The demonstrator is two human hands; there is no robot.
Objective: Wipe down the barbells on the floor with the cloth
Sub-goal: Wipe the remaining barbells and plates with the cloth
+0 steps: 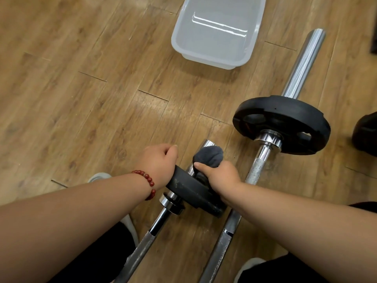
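Observation:
Two chrome barbells lie side by side on the wooden floor. The near barbell (157,223) carries a small black plate (191,190). My left hand (158,162), with a red bead bracelet on the wrist, grips the upper left edge of that plate. My right hand (218,176) holds a dark grey cloth (209,157) wrapped over the short chrome sleeve end beyond the plate. The second barbell (304,62) lies to the right with a larger black plate (283,123) on its long sleeve.
A translucent white plastic tub (218,31) stands on the floor ahead. A dark rounded object (366,135) sits at the right edge. My shoes (247,266) and dark trouser legs are at the bottom, on either side of the bars.

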